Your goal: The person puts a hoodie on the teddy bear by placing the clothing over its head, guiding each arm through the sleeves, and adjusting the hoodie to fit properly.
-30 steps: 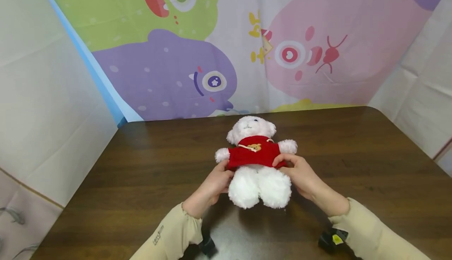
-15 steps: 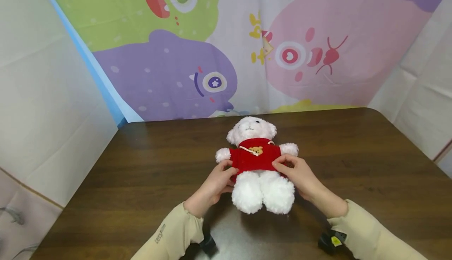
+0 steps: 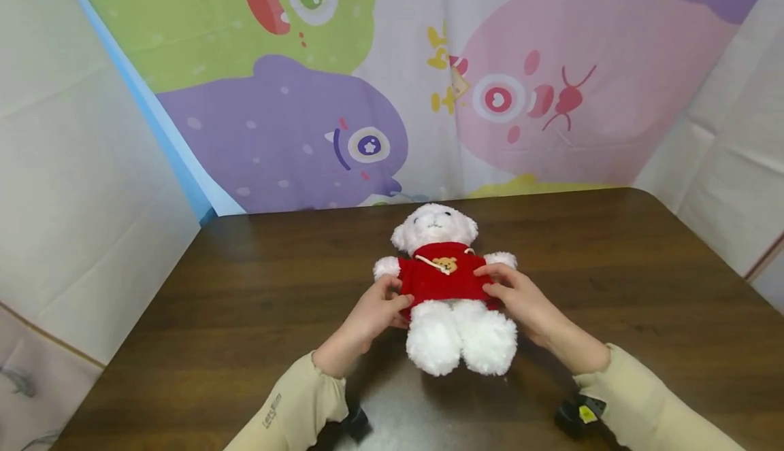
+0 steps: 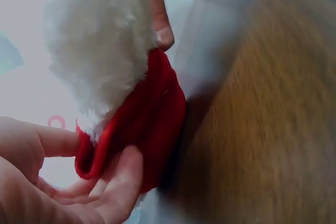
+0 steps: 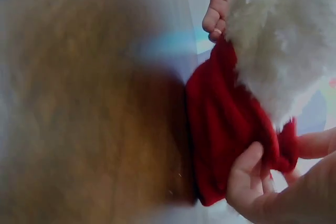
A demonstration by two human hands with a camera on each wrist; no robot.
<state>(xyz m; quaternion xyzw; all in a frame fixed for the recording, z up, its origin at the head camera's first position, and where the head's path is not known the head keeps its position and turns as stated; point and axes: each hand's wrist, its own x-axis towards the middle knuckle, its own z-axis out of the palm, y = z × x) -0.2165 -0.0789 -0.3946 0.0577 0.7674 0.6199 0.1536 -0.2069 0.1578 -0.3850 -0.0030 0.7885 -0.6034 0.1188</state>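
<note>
A white plush bear (image 3: 436, 339) in a red hooded sweater (image 3: 444, 282) is on the brown table, its legs toward me. The sweater has a small bear-face patch and a white cord. At the sweater's left side, my left hand (image 3: 376, 311) pinches the lower edge; the left wrist view has the red fabric (image 4: 152, 124) between thumb and fingers. On the opposite side my right hand (image 3: 520, 301) pinches the hem, and the right wrist view shows the cloth (image 5: 215, 124) folded between its fingers. White fur (image 4: 100, 35) hides part of the sweater there.
The wooden table (image 3: 263, 288) extends on both sides of the bear. Behind it hangs a backdrop (image 3: 422, 131) with cartoon monsters. Pale cloth walls (image 3: 79, 165) stand left and right. Dark devices (image 3: 576, 418) sit at both wrists.
The bear's legs have shifted slightly toward me and to the right, and its face has tipped more into view. The sweater's front hem sits lower. Both hands stay at its sides.
</note>
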